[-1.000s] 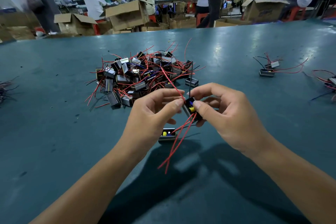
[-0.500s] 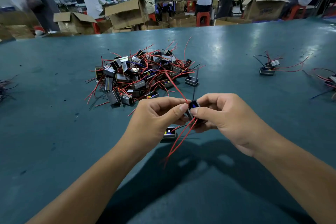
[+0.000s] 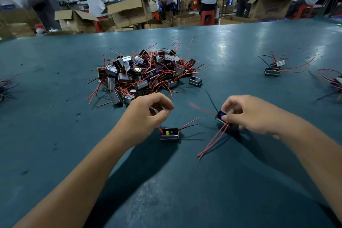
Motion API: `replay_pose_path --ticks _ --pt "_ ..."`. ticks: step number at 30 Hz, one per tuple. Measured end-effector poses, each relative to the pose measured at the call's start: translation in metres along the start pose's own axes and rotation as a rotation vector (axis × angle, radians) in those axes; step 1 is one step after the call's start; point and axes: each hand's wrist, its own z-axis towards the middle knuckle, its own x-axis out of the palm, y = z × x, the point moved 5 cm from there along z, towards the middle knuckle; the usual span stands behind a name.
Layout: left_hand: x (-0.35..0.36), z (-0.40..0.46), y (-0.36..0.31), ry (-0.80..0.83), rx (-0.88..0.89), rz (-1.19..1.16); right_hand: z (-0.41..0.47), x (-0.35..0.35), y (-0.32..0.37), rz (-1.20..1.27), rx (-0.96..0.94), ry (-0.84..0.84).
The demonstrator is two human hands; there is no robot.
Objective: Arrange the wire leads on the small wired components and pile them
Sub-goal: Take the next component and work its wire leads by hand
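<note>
My right hand (image 3: pixel 253 114) pinches a small black boxed component (image 3: pixel 221 116) just above the teal table (image 3: pixel 55 135). Two red leads hang from the component toward me, a black lead points away, and one red lead is blurred. My left hand (image 3: pixel 146 116) hovers over another open-topped component (image 3: pixel 169 134) that sits on the table with red and black leads. Its fingers are curled, thumb and forefinger tips together. A sliver of red shows inside the curl; whether it holds a lead is unclear. The big tangled pile of components (image 3: pixel 144 74) lies beyond.
One loose metal case (image 3: pixel 195 81) sits at the pile's right edge. Two wired components (image 3: pixel 273 68) lie at the far right, more wires (image 3: pixel 333 81) at the right edge and others (image 3: pixel 5 87) at the left edge. Cardboard boxes and workers are beyond the table.
My hands have parted. The left hand let go of the held component's lead and moved left over the component on the table; the right hand carried its component to the right.
</note>
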Motion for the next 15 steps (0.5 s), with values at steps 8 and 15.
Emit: replay_pose_path --ticks 8,15 --pt "-0.011 0.002 0.003 -0.067 0.016 0.074 0.005 -0.005 0.003 -0.137 -0.104 -0.050" --pt "-0.017 0.000 -0.006 -0.099 0.089 0.121 -0.025 -0.002 0.054 -0.064 -0.506 -0.323"
